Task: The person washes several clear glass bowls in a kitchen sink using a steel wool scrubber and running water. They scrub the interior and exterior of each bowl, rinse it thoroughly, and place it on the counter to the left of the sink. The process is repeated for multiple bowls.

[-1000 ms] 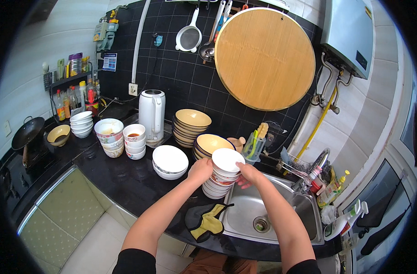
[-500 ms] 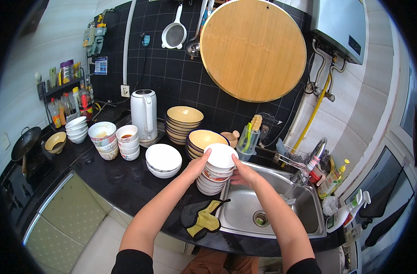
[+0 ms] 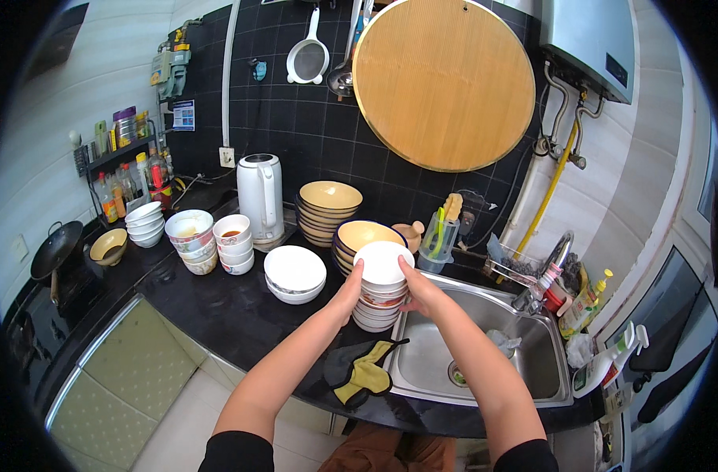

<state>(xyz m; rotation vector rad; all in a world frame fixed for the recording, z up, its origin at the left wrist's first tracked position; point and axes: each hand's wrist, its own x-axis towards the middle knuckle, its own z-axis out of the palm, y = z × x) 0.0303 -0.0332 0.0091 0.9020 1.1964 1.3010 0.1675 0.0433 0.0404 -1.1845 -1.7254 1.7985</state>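
Note:
A tall stack of small white bowls (image 3: 381, 264), some with red patterns, stands on the black counter beside the sink's left rim. My left hand (image 3: 348, 297) grips the stack's left side, thumb up by the top bowl's rim. From the right, my right hand (image 3: 422, 289) holds the same stack, its thumb also at the rim; most of its fingers are hidden behind the bowls. Just behind stand cream bowls with dark blue rims (image 3: 368, 233). Close to the front of the stack lies a yellow and grey cloth (image 3: 364, 376).
The steel sink (image 3: 406, 355) with a faucet (image 3: 554, 271) is at right. Leftward stand wide white bowls (image 3: 294, 269), a white kettle (image 3: 260, 197), patterned bowl stacks (image 3: 192, 236) and a wok (image 3: 56, 250). Spray bottles (image 3: 607, 358) line the sink's right side.
My right hand has closed in against the stack; its fingers stood out toward the sink before. Both hands now press the bowls from either side. The whole view has shifted slightly.

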